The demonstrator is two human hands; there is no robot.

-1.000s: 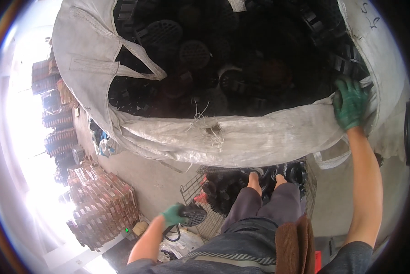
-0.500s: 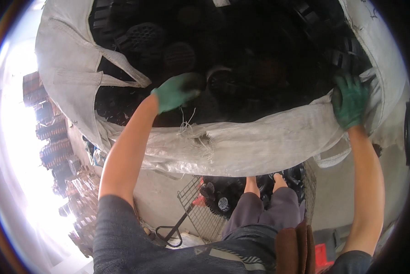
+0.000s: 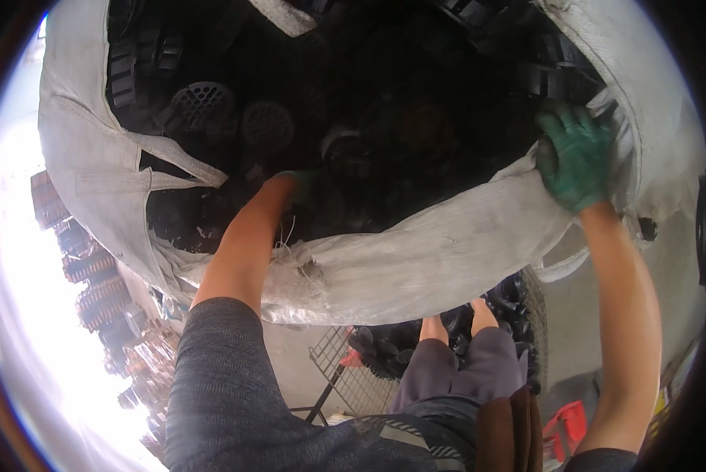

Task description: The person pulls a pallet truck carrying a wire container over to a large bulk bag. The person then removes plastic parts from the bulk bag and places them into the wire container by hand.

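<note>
A large white woven bulk bag [image 3: 416, 263] stands before me, its mouth folded down around a dark interior full of black plastic parts. Among them are a round perforated piece [image 3: 204, 105] and a round slotted piece [image 3: 267, 126]. My left hand [image 3: 304, 189], in a green glove, reaches inside past the near rim; shadow hides its fingers and anything they may hold. On the right part of the rim lies my right hand [image 3: 579, 161], also gloved in green. Its fingers stretch forward over the fabric, with the thumb set apart toward the opening.
A fabric loop [image 3: 184, 167] hangs at the bag's left side. Below the near rim, a wire mesh basket [image 3: 353, 381] with black parts surrounds my legs. Stacks of dark ribbed parts [image 3: 93, 275] line the left. A red object [image 3: 567, 429] lies at lower right.
My left hand has gone deeper into the bag and into shadow. The view has shifted, and the near rim sits lower on the left. My right hand stays on the rim.
</note>
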